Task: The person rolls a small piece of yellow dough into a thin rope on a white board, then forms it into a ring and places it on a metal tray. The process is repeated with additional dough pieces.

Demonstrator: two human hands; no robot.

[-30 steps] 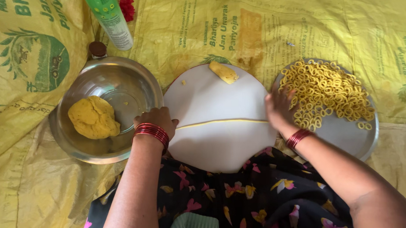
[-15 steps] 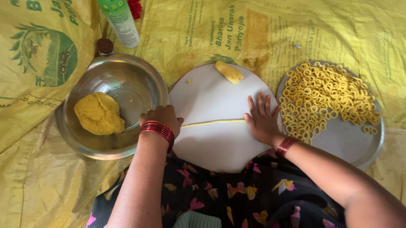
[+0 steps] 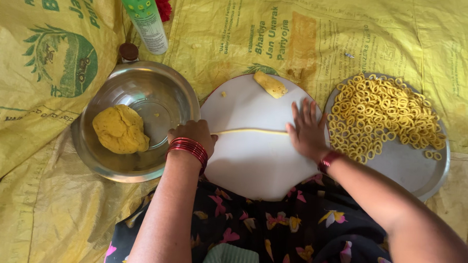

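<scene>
Nearest, a dark butterfly-print cloth (image 3: 258, 234) covered the lap. Two hands worked one round white board (image 3: 250, 162): the left hand (image 3: 192, 135), curled in a loose fist, sat on the left end of one thin yellow dough strand (image 3: 252, 131); the right hand (image 3: 306, 129) lay flat, fingers spread, on its right end. Left, one steel bowl (image 3: 160, 92) held one dough lump (image 3: 120, 128). Right, one steel plate (image 3: 401, 164) carried many dough rings (image 3: 381, 116), too many to count. Farther, one small dough piece (image 3: 271, 84), then one green-white bottle (image 3: 147, 20) on yellow printed sacks (image 3: 45, 60) bearing a green round emblem.
</scene>
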